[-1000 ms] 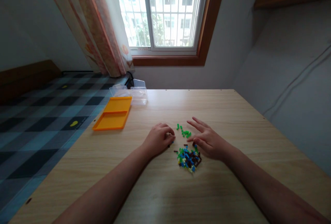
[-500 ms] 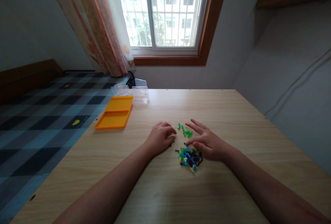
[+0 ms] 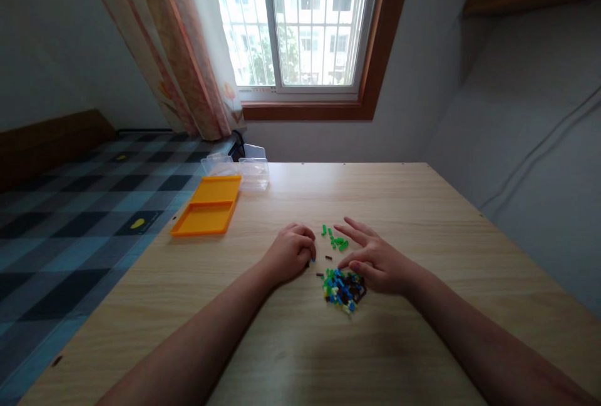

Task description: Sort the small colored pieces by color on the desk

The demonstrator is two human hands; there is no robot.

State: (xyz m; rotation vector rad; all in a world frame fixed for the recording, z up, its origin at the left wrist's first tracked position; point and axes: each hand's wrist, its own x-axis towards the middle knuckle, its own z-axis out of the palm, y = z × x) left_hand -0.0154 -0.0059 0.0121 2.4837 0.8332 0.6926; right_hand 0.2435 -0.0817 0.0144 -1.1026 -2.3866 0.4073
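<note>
left hand point(image 3: 288, 253) curls near the middle of the worktop point(image 3: 422, 206), fingertips at a tiny blue piece point(image 3: 312, 260); pinching or not, i cannot tell. right hand point(image 3: 375, 257) lies spread against the mixed brick pile point(image 3: 342, 286), green bricks point(image 3: 336, 240) apart beyond. picking singles out seems the step in hand, and that calls for a fine pinch.

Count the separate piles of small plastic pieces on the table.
2. A green-only pile lies between the left hand and right hand. A mixed blue, green and dark pile sits nearer, beside the right hand. A few strays lie apart; more may hide under the hands.
</note>
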